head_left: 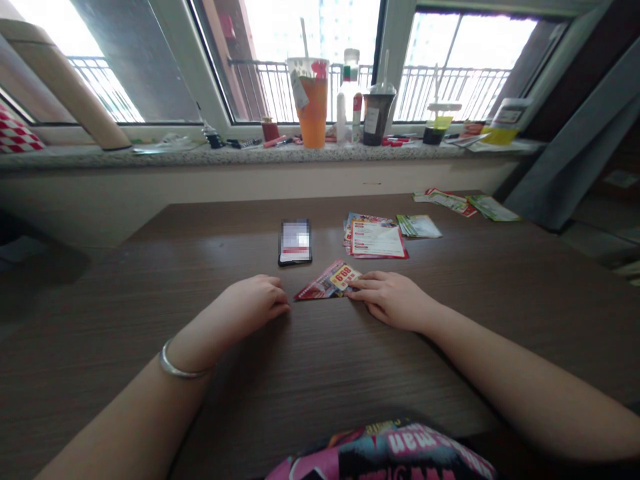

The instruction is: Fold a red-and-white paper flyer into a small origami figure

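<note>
A small folded flyer (327, 283), red with a yellow price tag, lies on the brown wooden table (320, 373) in front of me. My right hand (393, 298) rests beside it with its fingertips pressing on the flyer's right corner, fingers stretched fairly flat. My left hand (255, 303) lies on the table just left of the flyer, fingers curled loosely, its tips close to the flyer's left point but apart from it. A silver bangle (177, 367) sits on my left wrist.
A phone (295, 241) lies face up behind the flyer. A stack of red flyers (376, 238) and more leaflets (419, 226) lie to the right, others (450, 201) near the far edge. Drink cups (313, 100) and bottles (350, 93) crowd the stone windowsill.
</note>
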Motion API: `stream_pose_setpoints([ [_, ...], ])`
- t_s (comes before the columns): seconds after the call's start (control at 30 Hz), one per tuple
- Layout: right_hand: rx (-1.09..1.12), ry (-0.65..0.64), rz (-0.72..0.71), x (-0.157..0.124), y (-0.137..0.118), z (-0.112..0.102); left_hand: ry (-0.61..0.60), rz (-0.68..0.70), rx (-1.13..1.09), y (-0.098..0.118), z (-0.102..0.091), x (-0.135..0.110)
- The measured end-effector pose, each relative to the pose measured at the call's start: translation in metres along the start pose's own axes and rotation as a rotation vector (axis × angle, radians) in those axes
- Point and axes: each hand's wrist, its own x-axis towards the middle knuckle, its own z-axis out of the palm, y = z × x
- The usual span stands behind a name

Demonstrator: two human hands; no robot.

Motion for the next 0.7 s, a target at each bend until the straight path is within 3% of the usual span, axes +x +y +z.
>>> stream_pose_setpoints([
  [0.37, 0.044, 0.074, -0.010, 0.002, 0.002, 0.001, 0.161, -0.084, 0.058, 0.020, 0.003, 0.006],
  [0.7, 0.067, 0.045, 0.004, 0.006, 0.000, 0.002, 0.316, 0.131, 0.001, 0.027, 0.021, 0.012],
])
